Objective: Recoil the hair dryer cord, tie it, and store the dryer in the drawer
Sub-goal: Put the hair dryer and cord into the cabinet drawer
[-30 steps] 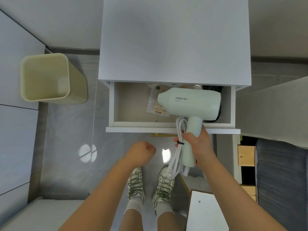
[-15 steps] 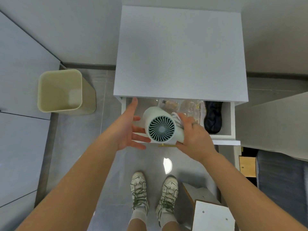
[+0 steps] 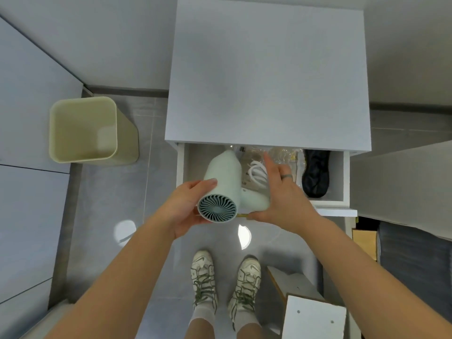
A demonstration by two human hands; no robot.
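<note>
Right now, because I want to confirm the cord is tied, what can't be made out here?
Head view only:
Tie on the cord: the right hand covers all but a few loops.
Back of the drawer: hidden under the cabinet top.
Clear packets behind the hair dryer: too blurred to identify.
Grip on its handle: hidden behind that hand.

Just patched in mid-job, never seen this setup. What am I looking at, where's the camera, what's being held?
No machine: a person works with two bare hands. The single picture comes from a camera on their head, looking down. The left hand and right hand both hold a pale green plastic hair dryer over the open white drawer, its looped white cord beside the right hand. Inside lie clear plastic packets and a black fabric bundle. A beige plastic bin stands on the floor.
</note>
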